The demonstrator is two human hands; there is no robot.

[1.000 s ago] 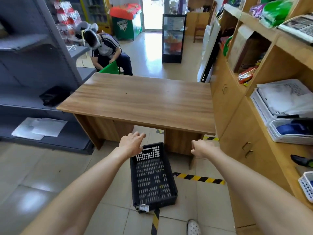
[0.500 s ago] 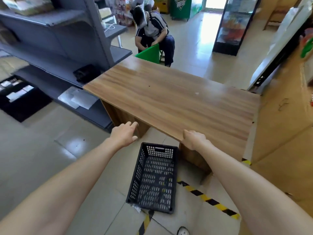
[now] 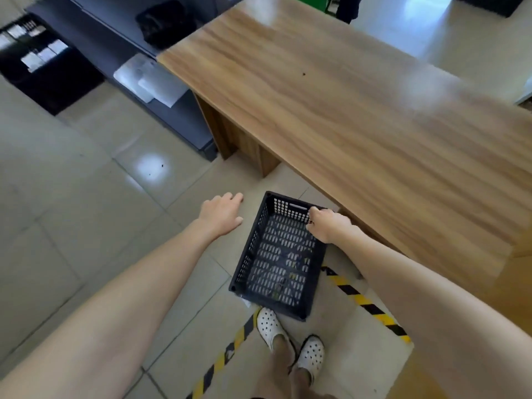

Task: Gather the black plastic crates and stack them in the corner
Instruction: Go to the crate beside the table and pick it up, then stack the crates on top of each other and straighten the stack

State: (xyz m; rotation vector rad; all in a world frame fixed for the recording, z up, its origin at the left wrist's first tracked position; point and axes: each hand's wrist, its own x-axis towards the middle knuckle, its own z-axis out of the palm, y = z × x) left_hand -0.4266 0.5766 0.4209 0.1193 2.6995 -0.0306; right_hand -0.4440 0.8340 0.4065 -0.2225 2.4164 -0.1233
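The step in hand looks like the first pickup: one black crate (image 3: 280, 254), a perforated rectangular plastic box with a slot handle in its far end wall, sits empty on the glossy tiled floor (image 3: 86, 197) just off the near edge of the wood-grain desk (image 3: 345, 96), its near corner by the person's white clogs (image 3: 290, 338). The right hand (image 3: 328, 226) is curled at the crate's far right corner, fingers touching or gripping the rim, though I cannot tell which, while the left hand (image 3: 221, 214) hangs wide and empty just beside the crate's left wall. Next the left hand likely needs to catch the opposite rim, so the light, stiff crate lifts level and clears the desk edge.
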